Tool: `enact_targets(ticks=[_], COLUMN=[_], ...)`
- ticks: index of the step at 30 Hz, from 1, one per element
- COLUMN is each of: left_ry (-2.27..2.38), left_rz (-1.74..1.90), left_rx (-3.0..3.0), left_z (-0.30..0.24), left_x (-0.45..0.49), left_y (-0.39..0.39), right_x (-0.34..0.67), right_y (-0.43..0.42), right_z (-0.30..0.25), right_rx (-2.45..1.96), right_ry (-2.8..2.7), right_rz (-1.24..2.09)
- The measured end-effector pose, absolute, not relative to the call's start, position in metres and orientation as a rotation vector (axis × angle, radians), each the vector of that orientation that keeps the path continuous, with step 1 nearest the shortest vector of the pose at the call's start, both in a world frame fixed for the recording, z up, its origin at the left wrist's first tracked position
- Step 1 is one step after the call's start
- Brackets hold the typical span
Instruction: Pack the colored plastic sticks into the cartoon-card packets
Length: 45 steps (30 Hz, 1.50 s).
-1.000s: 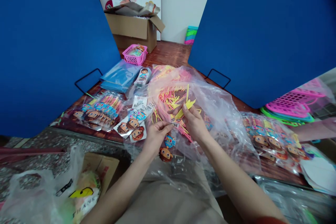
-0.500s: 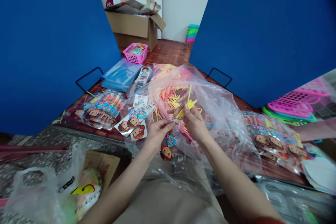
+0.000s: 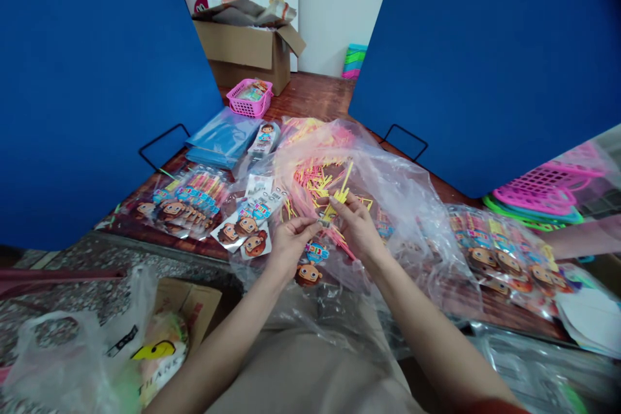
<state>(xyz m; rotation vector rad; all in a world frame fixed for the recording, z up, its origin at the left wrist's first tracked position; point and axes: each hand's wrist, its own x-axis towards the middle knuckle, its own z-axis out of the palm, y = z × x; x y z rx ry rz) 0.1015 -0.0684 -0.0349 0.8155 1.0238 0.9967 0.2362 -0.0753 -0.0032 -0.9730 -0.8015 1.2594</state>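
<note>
- Between the two hands, at their fingertips: the bundle of yellow sticks (image 3: 339, 199), gripped by thumb and fingers of the right hand (image 3: 359, 229); one stick projects above the others.
- Just left of that bundle: the left hand (image 3: 290, 246), thumb and fingers pinched narrowly together at the upper end of a clear pouch (image 3: 309, 273). Its printed cartoon head hangs below the fingertips; the exact hold on the film is too small to tell.
- Directly beyond both hands: loose pink and yellow sticks (image 3: 315, 178), heaped in a large transparent bag (image 3: 407, 197) that spreads past the right hand.
- Left of the left hand: overlapping printed cards (image 3: 245, 229); farther left, filled pouches (image 3: 189, 204).
- Beyond the left hand: blue plastic sheets (image 3: 220, 139), a pink basket (image 3: 250, 100) containing a packet, and an open cardboard box (image 3: 242, 55), all on a reddish-brown table (image 3: 320, 94).
- Well to the right of the right hand: further filled pouches (image 3: 495, 252), stacked coloured baskets (image 3: 538, 191) and another person's forearm (image 3: 582, 239), whose hand cannot be made out.
- Below and left of the left hand: a white carrier bag (image 3: 58, 362).
</note>
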Motion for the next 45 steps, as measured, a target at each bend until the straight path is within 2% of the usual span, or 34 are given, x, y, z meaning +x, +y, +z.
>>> enact_targets(ticks=[5, 11, 22, 28, 45], left_ry=[1.033, 0.999, 0.982, 0.954, 0.906], left_rz=[0.988, 0.992, 1.007, 0.995, 1.016], left_rx=[0.817, 0.725, 0.665, 0.668, 0.645], left_z=[-0.039, -0.036, -0.024, -0.024, -0.012], left_x=[0.102, 0.103, 0.100, 0.100, 0.104], left_y=[-0.068, -0.068, -0.068, -0.070, -0.070], right_x=[0.240, 0.242, 0.247, 0.253, 0.263], right_y=[-0.071, -0.081, -0.095, -0.093, -0.081], right_z=[-0.001, -0.009, -0.002, -0.001, 0.015], right_rx=[-0.974, -1.131, -1.252, -1.295, -1.348], right_ry=[-0.708, -0.988, -1.420, -1.630, -1.760], right_rz=[1.248, 1.222, 0.738, 0.741, 0.666])
